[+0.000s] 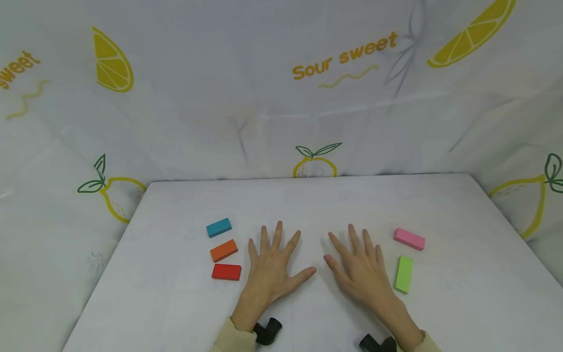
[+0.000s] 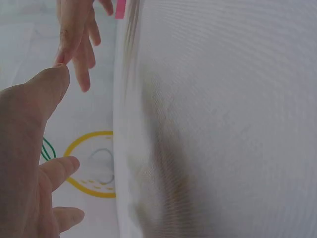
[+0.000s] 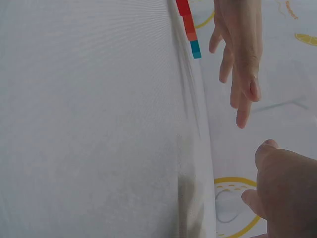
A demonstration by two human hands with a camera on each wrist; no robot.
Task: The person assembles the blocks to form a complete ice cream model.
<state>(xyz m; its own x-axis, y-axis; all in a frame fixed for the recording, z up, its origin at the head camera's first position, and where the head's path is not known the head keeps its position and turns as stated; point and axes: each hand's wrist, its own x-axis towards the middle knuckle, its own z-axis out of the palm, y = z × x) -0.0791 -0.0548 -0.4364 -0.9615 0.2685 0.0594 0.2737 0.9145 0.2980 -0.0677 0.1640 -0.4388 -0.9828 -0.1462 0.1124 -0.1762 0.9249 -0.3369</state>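
My left hand [image 1: 270, 271] is over the white table with its fingers straight and spread, holding nothing. To its left lie a blue block [image 1: 219, 228], an orange block [image 1: 224, 250] and a red block [image 1: 226, 272], one below another. The right hand [image 1: 362, 274] has its fingers extended too, and it is also bare of any object. Right of it are a pink block [image 1: 409, 239] and a light green block [image 1: 403, 275]. Neither hand touches a block. The right wrist view shows the red block [image 3: 183, 7], orange block [image 3: 189, 27] and blue block [image 3: 195, 49] edge-on.
The white tabletop [image 1: 308, 205] ends at a back edge before a white curtain [image 1: 198, 98] printed with lemons and lettering. Dark wrist-worn devices [image 1: 268, 332] sit at both wrists, near the table's front.
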